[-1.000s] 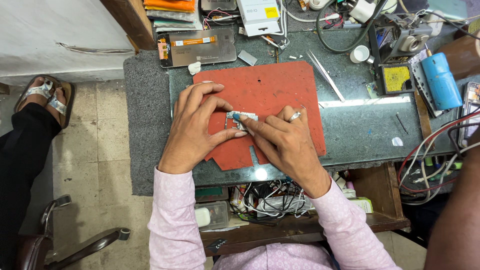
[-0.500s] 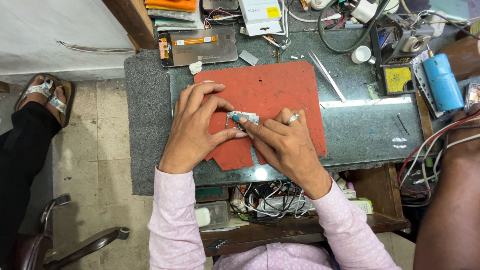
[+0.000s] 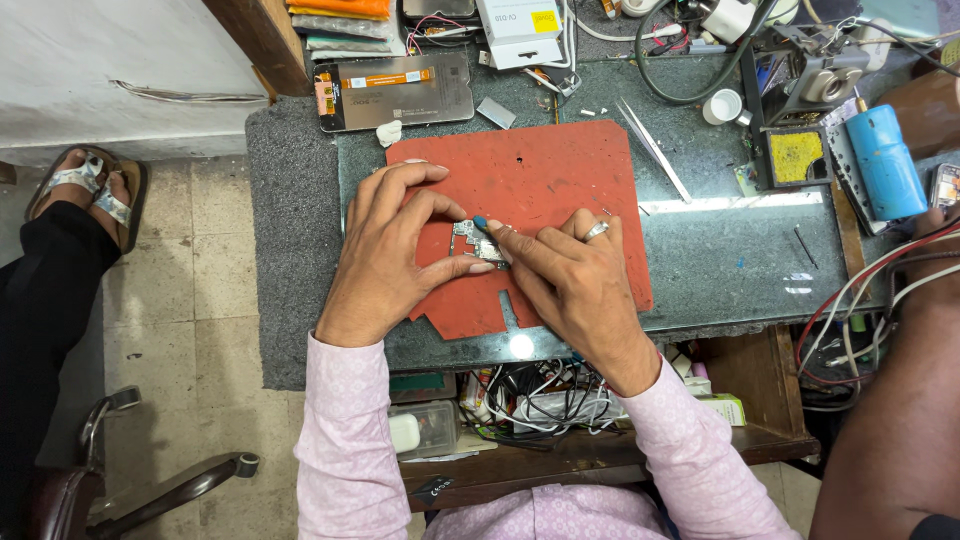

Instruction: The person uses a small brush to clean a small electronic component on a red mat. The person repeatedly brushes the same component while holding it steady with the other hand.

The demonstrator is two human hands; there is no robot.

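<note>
My left hand (image 3: pixel 385 255) and right hand (image 3: pixel 570 280) cover most of the small circuit board (image 3: pixel 470 240), so I cannot tell its outline or how my grip sits on its far edges. The tool under my right forefinger shows only a blue tip (image 3: pixel 480 222); the rest is hidden. The board's parts are too small to make out. At the right edge, another person's arm (image 3: pixel 895 420) is cut off. At the left, a sandalled foot (image 3: pixel 85 195) leads to a leg that runs out of view.
</note>
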